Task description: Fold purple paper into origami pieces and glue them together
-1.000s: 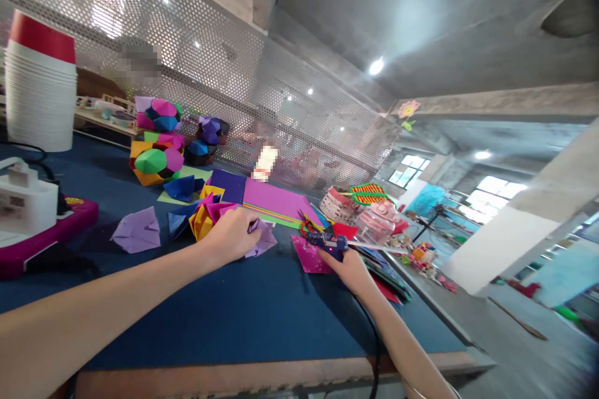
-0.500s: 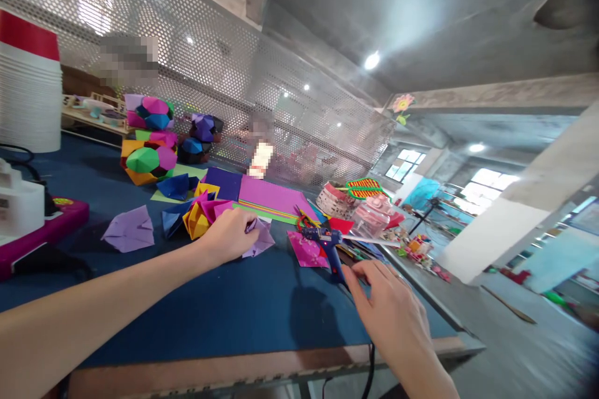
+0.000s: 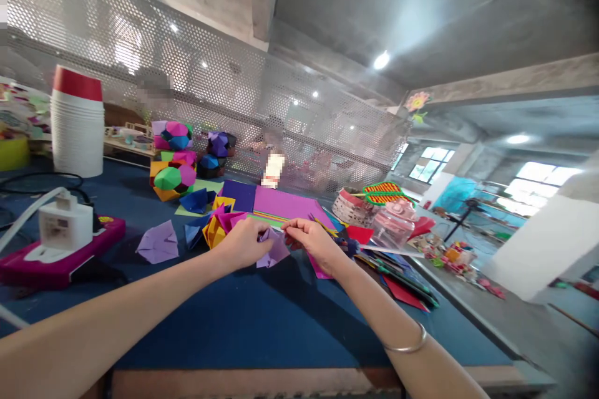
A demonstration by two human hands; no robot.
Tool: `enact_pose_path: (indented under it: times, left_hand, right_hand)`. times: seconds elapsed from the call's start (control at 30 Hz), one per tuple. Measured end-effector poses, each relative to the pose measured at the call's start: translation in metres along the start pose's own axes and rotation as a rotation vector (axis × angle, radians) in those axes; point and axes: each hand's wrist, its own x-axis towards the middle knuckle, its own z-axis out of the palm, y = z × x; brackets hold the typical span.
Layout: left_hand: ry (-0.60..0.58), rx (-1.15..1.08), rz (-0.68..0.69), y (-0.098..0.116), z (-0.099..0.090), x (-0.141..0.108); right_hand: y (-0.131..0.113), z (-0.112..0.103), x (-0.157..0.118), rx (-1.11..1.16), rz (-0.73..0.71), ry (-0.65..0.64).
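My left hand [image 3: 244, 243] is closed on a folded light purple paper piece [image 3: 274, 250] over the middle of the blue table. At the right edge of that paper is my right hand [image 3: 314, 241], its thumb and fingers pinched together; what they hold, if anything, is too small to make out. Left of my hands lie another purple folded piece [image 3: 159, 243] and yellow, magenta and blue folded pieces [image 3: 216, 227]. Just right of my right hand, the dark blue glue gun [image 3: 347, 245] rests on the table, partly hidden.
Flat coloured paper sheets [image 3: 285, 201] lie behind my hands. A purple power strip [image 3: 100, 240], a stack of white cups [image 3: 77, 131] and colourful paper balls [image 3: 172, 181] stand left. Scissors, pens and a clear pink jar [image 3: 394, 224] are right.
My right hand has moved from beside the glue gun, leftward to the purple paper. The glue gun now lies farther back. The camera view has turned left.
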Motion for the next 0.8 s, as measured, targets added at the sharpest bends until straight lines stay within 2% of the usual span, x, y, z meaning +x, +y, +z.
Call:
enact_pose_path:
  times: [0.13, 0.33, 0.5, 0.8]
  left_hand:
    - [-0.032, -0.046, 0.026, -0.001, 0.001, 0.0]
    - [-0.117, -0.122, 0.082, 0.003, -0.001, -0.001]
    - [-0.185, -0.151, 0.143, 0.004, -0.004, 0.0]
    - [-0.189, -0.138, 0.139, 0.008, -0.006, -0.004]
  right_hand:
    - [0.01, 0.003, -0.006, 0.173, 0.051, -0.112]
    - [0.013, -0.004, -0.016, 0.3, 0.101, -0.176]
    - [0.012, -0.008, -0.017, 0.303, 0.123, -0.205]
    - [0.014, -0.01, -0.017, 0.235, 0.12, -0.191]
